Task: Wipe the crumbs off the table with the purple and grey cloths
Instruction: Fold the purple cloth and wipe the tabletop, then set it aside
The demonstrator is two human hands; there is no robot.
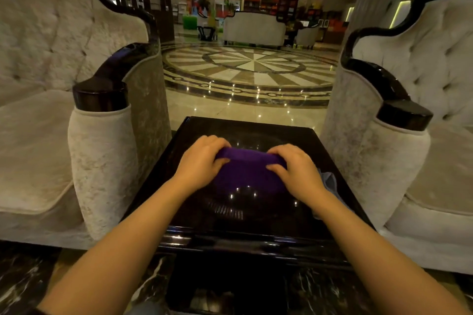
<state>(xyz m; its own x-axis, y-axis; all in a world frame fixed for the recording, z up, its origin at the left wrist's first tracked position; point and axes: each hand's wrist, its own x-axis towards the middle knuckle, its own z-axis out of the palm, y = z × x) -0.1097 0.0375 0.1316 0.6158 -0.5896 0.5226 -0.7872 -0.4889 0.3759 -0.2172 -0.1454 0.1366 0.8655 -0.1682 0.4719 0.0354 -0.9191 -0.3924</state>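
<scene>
A folded purple cloth (249, 170) lies on the glossy black table (230, 215), near its middle. My left hand (202, 162) grips the cloth's left end, fingers curled over its far edge and thumb on top. My right hand (298, 169) holds the right end the same way. A grey cloth (330, 181) lies on the table's right side, mostly hidden behind my right wrist. No crumbs show on the dark, reflective top.
Cream tufted armchairs with black wooden arms stand close on the left (102, 151) and right (376, 151) of the table. Beyond the table's far edge lies polished patterned marble floor (250, 69), with another sofa (254, 28) far back.
</scene>
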